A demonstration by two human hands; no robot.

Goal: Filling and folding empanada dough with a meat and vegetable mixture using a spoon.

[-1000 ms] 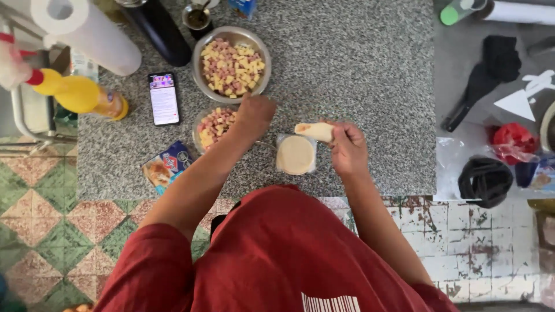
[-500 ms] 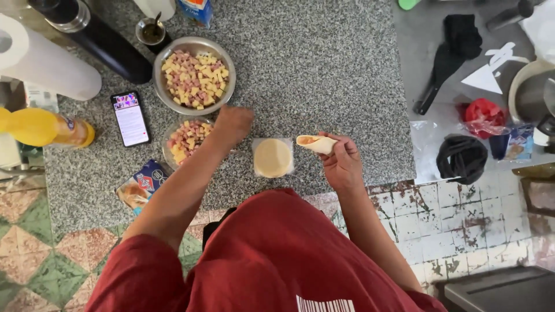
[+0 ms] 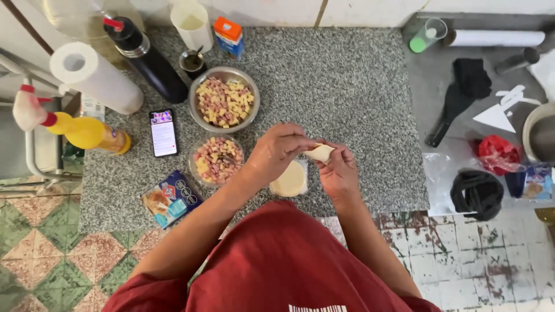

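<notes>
Head view, hands: your left hand [image 3: 277, 151] and right hand [image 3: 338, 170] meet above the counter, both closed on one small folded piece of pale dough [image 3: 319, 153]; the right cups it from below while the left fingertips pinch its upper edge, which looks like a way to press the fold shut.
Dough piece: held up off the granite counter [image 3: 347, 86], just above and to the right of the stack of round wrappers [image 3: 289, 179], so a fresh wrapper sits directly beneath your grip.
Filling: the small clear bowl [image 3: 215, 162] of diced pink and yellow filling lies just left of the wrappers, beside your left forearm, with a spoon handle resting in it; the larger metal bowl [image 3: 224, 103] with more of the same mix stands behind it, likely as the reserve.
Left edge: a phone [image 3: 164, 133], screen lit, lies face up left of the bowls; a yellow spray bottle [image 3: 87, 132], a paper towel roll [image 3: 92, 75] and a blue packet [image 3: 171, 199] are set well apart from the dough.
Right side: a black spatula [image 3: 457, 104] and bags lie on the grey surface, out of your working area.
</notes>
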